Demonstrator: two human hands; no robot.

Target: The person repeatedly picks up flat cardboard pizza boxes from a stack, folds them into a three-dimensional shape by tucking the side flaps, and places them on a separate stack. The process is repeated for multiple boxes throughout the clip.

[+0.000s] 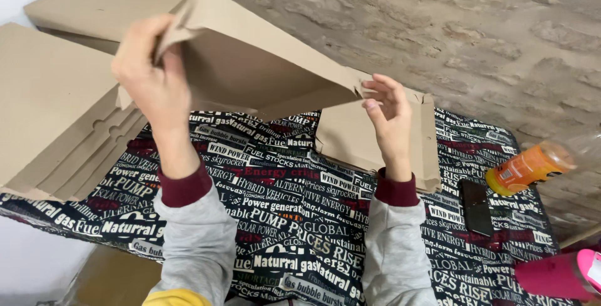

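I hold a flat brown cardboard sheet (250, 62) up above the table. My left hand (150, 77) grips its upper left edge, fingers curled over the fold. My right hand (388, 115) pinches the sheet's lower right corner between thumb and fingers. The sheet tilts, high on the left and lower on the right. Behind my right hand lies a folded cardboard box (354, 137) on the table.
A stack of flat cardboard blanks (56, 112) lies at the left. The table has a black cloth (300, 218) printed with words. At the right are an orange bottle (526, 168), a dark phone (476, 207) and a pink object (560, 274). A brick wall stands behind.
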